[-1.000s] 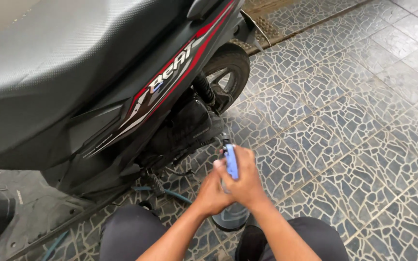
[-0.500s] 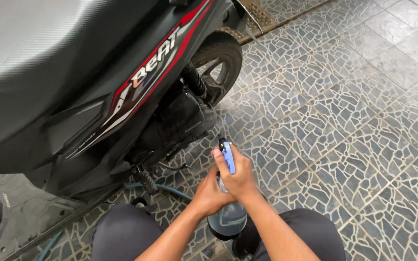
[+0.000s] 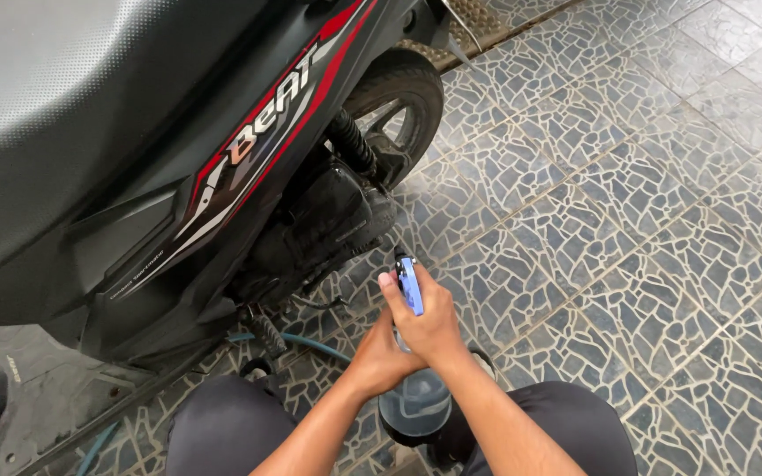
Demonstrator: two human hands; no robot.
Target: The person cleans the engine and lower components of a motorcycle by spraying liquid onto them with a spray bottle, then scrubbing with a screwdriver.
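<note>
- The right hand (image 3: 429, 326) is wrapped around the neck of a spray bottle (image 3: 414, 398) just below centre frame, its grip closed with one finger lying along the blue trigger head (image 3: 409, 284).
- The left hand (image 3: 379, 360) is cupped against the same neck from the left, closed on it too; the clear bottle body hangs below both hands, between the person's dark-trousered knees (image 3: 222, 423).
- The nozzle points up-frame toward the black engine casing (image 3: 328, 220) of the scooter (image 3: 178, 176), near it but apart.
- Risks, as a judgement: the tiled floor (image 3: 646, 220) may turn slick from runoff, and spray could drift onto the rear tyre (image 3: 403, 106).
- A blue hose (image 3: 297, 342) lies just beside the feet, a possible snag.
</note>
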